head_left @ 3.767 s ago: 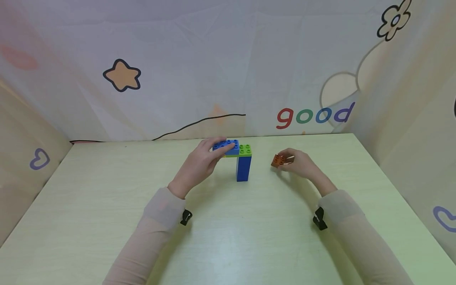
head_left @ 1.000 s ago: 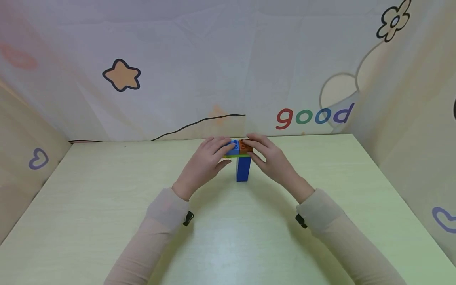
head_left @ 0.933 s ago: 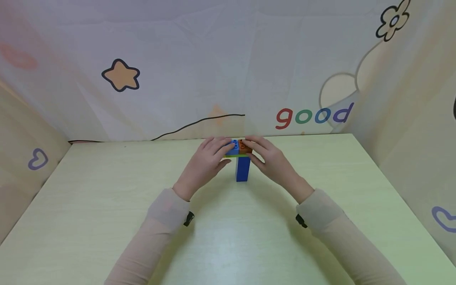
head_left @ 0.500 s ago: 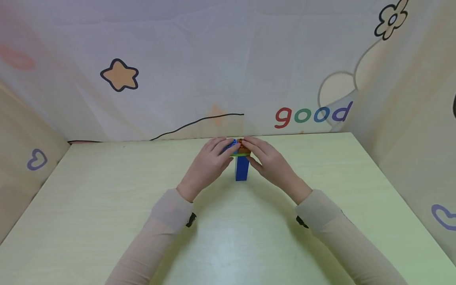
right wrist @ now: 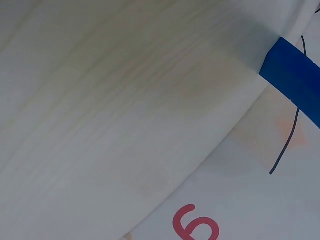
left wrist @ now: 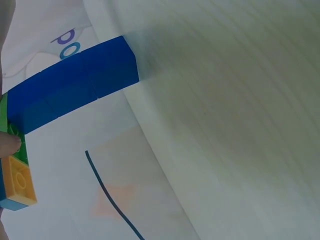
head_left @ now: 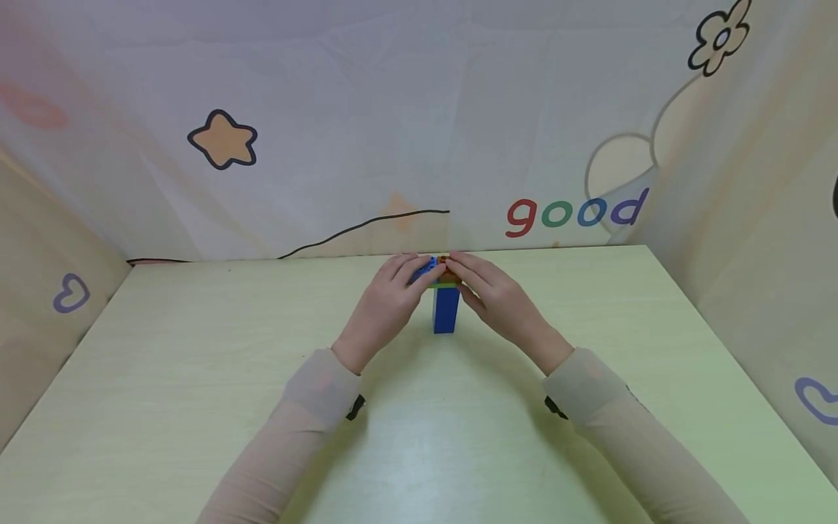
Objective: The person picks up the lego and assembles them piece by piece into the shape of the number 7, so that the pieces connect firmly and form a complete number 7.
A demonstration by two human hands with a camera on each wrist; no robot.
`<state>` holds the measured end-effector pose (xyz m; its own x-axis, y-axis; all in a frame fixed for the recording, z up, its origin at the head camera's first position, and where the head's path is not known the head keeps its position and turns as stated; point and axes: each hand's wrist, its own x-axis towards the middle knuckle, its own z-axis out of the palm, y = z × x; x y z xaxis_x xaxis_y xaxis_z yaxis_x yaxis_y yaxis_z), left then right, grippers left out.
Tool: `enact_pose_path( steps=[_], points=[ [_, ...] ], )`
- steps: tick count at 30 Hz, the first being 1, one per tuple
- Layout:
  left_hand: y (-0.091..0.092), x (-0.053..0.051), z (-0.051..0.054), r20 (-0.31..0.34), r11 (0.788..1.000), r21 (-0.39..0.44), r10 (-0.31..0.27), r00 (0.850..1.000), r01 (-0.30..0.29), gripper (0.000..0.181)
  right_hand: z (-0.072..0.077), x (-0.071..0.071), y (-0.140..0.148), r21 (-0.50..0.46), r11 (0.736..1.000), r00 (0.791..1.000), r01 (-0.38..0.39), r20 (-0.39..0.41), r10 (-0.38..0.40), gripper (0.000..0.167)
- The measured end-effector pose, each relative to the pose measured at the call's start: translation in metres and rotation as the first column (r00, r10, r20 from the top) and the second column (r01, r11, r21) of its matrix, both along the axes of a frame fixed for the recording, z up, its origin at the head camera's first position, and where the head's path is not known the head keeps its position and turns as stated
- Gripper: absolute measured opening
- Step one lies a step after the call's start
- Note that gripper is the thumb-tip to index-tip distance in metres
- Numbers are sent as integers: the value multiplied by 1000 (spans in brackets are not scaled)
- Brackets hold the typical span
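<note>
A blue column (head_left: 446, 313) of stacked toy bricks stands upright on the table, bearing a flat green brick (head_left: 440, 286). On top of the green one, a blue brick (head_left: 424, 269) sits at the left and an orange brick (head_left: 452, 277) at the right. My left hand (head_left: 382, 302) holds the overhanging left part, fingers over the blue brick; in the left wrist view the thumb (left wrist: 9, 144) touches the green brick's underside. A yellow brick (left wrist: 19, 180) hangs below there. My right hand (head_left: 507, 302) pinches the orange brick, fingers on top and thumb at its near side.
The pale wooden table (head_left: 196, 378) runs back to a printed cloth backdrop (head_left: 340, 131) just behind the column. Cloth also covers the left and right sides. In the right wrist view only the column's lower part shows.
My right hand has brought the orange brick from the right onto the green brick, beside the blue one. My left hand has slid a little right, so both hands' fingertips are now close together.
</note>
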<state>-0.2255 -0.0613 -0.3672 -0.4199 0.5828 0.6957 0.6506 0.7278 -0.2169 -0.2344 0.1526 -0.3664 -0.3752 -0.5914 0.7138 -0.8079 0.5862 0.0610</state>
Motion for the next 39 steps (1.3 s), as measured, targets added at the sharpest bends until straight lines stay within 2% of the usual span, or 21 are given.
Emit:
enact_pose_path(
  steps=[11, 15, 19, 23, 29, 35, 39],
  points=[
    [-1, 0, 1, -8, 1000, -12, -5, 1000, 5, 45, 2, -2, 1, -15, 1000, 998, -23, 59, 24, 49],
    [-2, -1, 1, 6, 1000, -18, -8, 1000, 8, 46, 4, -2, -1, -51, 999, 991, -11, 130, 18, 46],
    [-2, -1, 1, 15, 1000, -18, -21, 1000, 22, 46, 4, -2, -2, -107, 994, 975, -10, 220, 33, 40],
    [-2, -1, 1, 11, 1000, -20, -21, 1000, 21, 47, 4, -3, -3, -132, 991, 963, -14, 264, 49, 38],
    [-2, -2, -1, 3, 1000, -14, -27, 1000, 27, 45, 3, -2, -3, -110, 994, 973, 5, 229, 21, 39],
    [-1, -2, -2, -13, 1000, -9, -30, 999, 30, 44, 0, -1, -2, -53, 998, 995, 32, 99, -27, 49],
    [-1, -2, -2, -12, 999, 3, -34, 999, 34, 45, -2, -3, 0, -19, 1000, 1000, 16, 17, -16, 55]
  ],
)
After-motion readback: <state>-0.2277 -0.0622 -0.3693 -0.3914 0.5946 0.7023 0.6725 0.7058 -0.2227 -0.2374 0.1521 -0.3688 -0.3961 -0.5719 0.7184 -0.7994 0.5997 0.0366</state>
